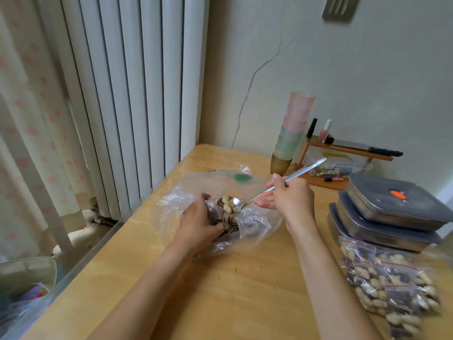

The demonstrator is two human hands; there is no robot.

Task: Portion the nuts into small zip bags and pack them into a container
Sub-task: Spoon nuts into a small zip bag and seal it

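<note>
My right hand grips the handle of a long metal spoon. Its bowl carries a few peanuts and hovers at the mouth of a small zip bag. My left hand holds that small bag upright; it has dark seeds inside. Both hands work over a large clear plastic bag spread on the wooden table. Several filled zip bags of nuts lie in a heap at the right.
Two stacked metal containers with grey lids stand at the right, behind the filled bags. A stack of coloured plastic cups and a small wooden shelf with bottles sit by the wall. A radiator and curtain are at the left.
</note>
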